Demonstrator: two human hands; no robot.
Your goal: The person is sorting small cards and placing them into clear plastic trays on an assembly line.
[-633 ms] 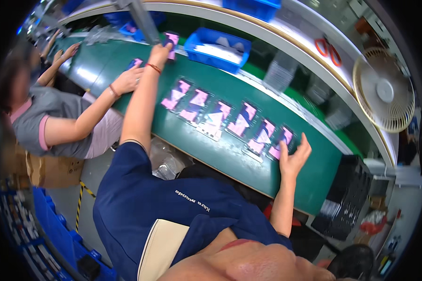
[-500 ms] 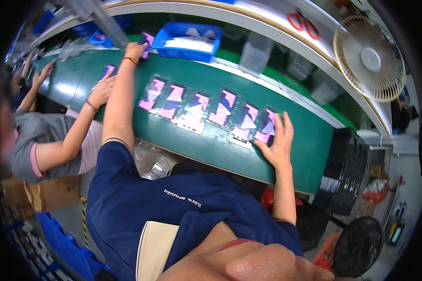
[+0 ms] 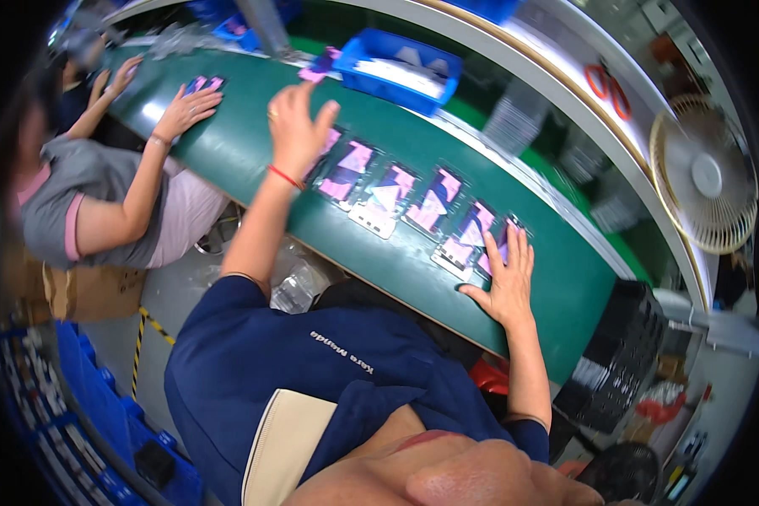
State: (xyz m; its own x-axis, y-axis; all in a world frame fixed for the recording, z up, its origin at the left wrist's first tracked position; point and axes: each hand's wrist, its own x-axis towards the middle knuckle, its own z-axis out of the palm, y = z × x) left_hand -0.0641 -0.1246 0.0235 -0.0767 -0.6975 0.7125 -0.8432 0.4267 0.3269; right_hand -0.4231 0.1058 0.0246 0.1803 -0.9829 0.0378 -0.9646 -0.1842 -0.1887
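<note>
i'm looking down over my own shoulders at a green conveyor belt (image 3: 253, 152) that is curving across the frame. a row of flat clear packets with pink and purple cards (image 3: 434, 202) is lying on the belt in front of me, side by side, running from near my left hand to under my right.

my left hand (image 3: 299, 126) is hovering over the left end of that row, fingers spread and loose, gripping nothing; the packet nearest to it (image 3: 329, 143) is lying partly hidden just behind the palm, and i cannot tell whether the hand is touching it. a red band is sitting on that wrist.

my right hand (image 3: 506, 282) is pressing flat on the belt at the right end of the row, fingers splayed, with the fingertips (image 3: 509, 244) lying on the last packet (image 3: 493, 253). it is resting on the packet, not closing around it.

a blue bin (image 3: 405, 67) is sitting beyond the belt, well behind the row, with a small pink card (image 3: 320, 66) lying just to its left. further left along the belt, another person in a grey and pink top is laying one hand (image 3: 190, 110) on the belt next to a further pair of packets (image 3: 204, 83). a cream fan (image 3: 704, 181) is standing at the right, past the belt's far rail.
</note>
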